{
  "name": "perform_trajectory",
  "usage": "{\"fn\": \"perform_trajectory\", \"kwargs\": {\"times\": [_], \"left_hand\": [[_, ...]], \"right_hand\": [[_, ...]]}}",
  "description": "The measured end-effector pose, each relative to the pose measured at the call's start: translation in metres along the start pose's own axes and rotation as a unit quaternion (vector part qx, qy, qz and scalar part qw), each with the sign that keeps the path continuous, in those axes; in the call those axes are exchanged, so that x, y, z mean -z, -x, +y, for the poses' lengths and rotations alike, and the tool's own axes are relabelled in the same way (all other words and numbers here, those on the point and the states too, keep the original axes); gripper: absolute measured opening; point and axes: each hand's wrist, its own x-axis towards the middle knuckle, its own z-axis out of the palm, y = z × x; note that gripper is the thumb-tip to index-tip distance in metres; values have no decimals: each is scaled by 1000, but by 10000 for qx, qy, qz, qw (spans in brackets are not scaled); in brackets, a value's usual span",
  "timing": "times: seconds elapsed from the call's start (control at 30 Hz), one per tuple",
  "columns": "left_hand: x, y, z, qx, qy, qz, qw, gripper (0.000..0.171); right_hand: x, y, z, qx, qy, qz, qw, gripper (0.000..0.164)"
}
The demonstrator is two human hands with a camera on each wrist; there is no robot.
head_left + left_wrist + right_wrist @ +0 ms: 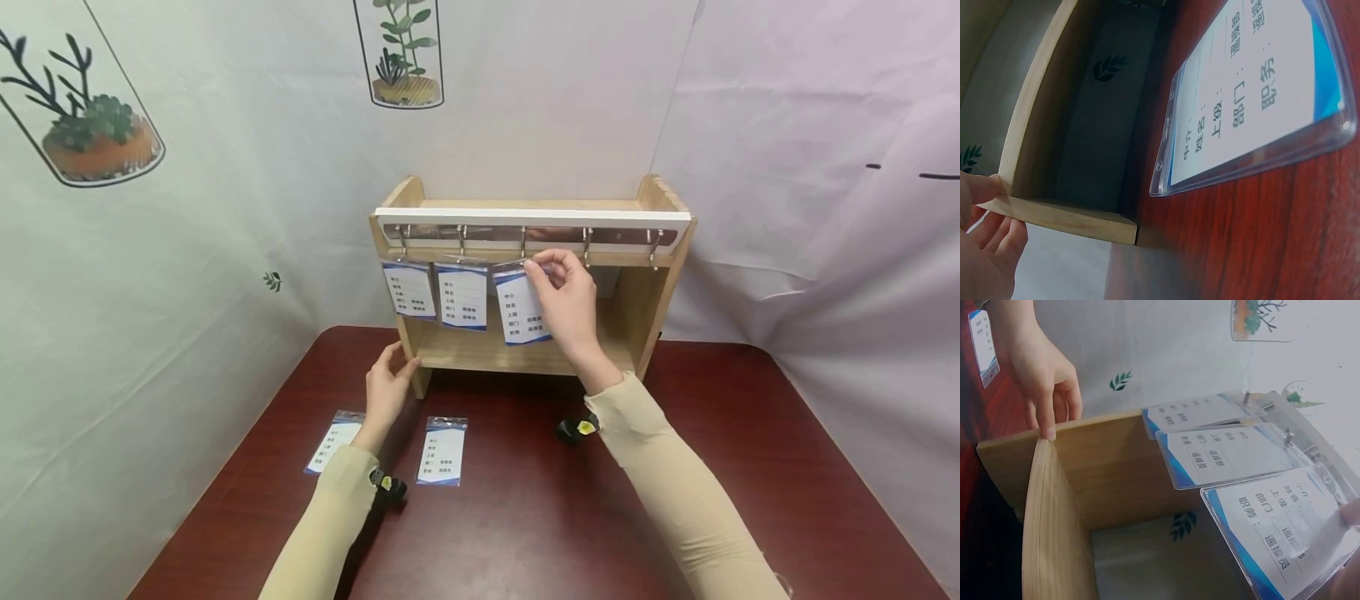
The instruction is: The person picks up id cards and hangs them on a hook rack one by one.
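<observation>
My right hand [570, 312] pinches the upper edge of a clear badge holder [521, 312] with a blue-and-white card inside. The holder's top is right at the middle hook [522, 242] of the metal hook rack [622, 236]; whether it is on the hook I cannot tell. Two more badge holders, one at the far left [409, 292] and one beside it [461, 298], hang from the hooks to the left. My left hand [387, 385] grips the lower left side of the wooden shelf [1072, 219], thumb in front and fingers around the outer side.
On the dark red table [510, 517] lie two more badge holders, one [442, 454] right of the left forearm and one [333, 442] partly behind it. Two hooks [587, 246] on the rack's right side carry nothing. A white printed curtain [225, 208] surrounds the table.
</observation>
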Motion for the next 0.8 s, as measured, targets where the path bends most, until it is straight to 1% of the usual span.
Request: {"fn": "perform_trajectory", "kwargs": {"times": [0.2,0.37,0.6,0.8], "left_hand": [[0,0,0,-22,20,15,10000,42],[1,3,0,71,11,3,10000,41],[2,1,1,78,133,-46,9999,41],[1,1,1,94,161,-69,9998,41]], "right_hand": [[-2,0,1,-31,-76,54,10000,18],[0,2,4,-149,-75,15,9999,19],[1,2,7,7,-189,-43,9998,22],[1,1,10,-95,-231,-91,9996,27]]}}
